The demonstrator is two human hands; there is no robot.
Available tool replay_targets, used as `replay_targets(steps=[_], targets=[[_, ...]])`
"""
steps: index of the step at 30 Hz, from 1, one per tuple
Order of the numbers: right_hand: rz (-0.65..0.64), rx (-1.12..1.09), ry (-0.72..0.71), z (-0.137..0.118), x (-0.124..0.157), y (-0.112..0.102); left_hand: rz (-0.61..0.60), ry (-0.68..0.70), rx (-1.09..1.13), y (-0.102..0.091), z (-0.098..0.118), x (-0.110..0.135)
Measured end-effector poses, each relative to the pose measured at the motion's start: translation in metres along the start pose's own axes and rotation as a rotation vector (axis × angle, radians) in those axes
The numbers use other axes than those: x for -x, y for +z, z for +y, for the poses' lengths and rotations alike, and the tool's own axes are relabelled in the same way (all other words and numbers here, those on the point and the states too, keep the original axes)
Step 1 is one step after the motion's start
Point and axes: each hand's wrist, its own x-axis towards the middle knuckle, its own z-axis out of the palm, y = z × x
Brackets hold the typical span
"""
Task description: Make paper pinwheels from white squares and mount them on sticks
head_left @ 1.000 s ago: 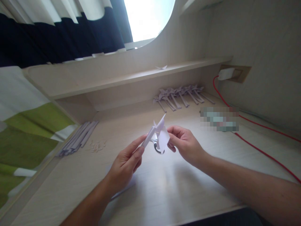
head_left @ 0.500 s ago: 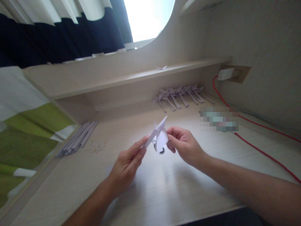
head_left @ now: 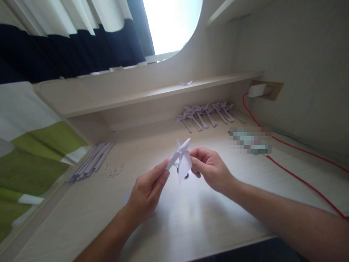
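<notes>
A white folded paper pinwheel (head_left: 182, 159) is held above the light wooden desk (head_left: 191, 218) between both hands. My left hand (head_left: 147, 191) pinches its paper stick from below left. My right hand (head_left: 209, 168) pinches the folded blades from the right. A small dark round object (head_left: 186, 176) shows just under the paper, partly hidden.
A row of several finished paper pinwheels (head_left: 208, 113) lies at the back of the desk under a shelf (head_left: 152, 95). A bundle of paper strips (head_left: 91, 162) lies at the left, with small paper scraps (head_left: 113, 169) beside it. A red cable (head_left: 294, 174) runs from a wall plug (head_left: 256, 90).
The pinwheel and both hands have shifted slightly down and left. The paper's long point has tilted lower and the blades have turned a little between my fingers.
</notes>
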Motion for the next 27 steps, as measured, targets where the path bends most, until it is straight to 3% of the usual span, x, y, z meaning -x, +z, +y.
replay_targets(steps=[11,16,20,23,27], targets=[[-0.067,-0.008,0.030,-0.002,0.008,0.006,0.190,0.140,0.076,0.007,0.010,-0.006],[-0.031,-0.004,0.053,0.000,0.005,0.005,0.345,0.046,0.381,0.002,0.028,-0.027],[-0.250,0.111,0.188,0.008,0.005,0.007,0.253,-0.100,0.845,0.007,0.047,-0.045],[-0.439,0.129,0.256,0.014,0.006,0.008,0.170,-0.119,1.021,0.013,0.051,-0.053],[-0.457,0.079,0.240,0.015,0.006,0.009,0.140,-0.103,1.067,0.017,0.042,-0.058]])
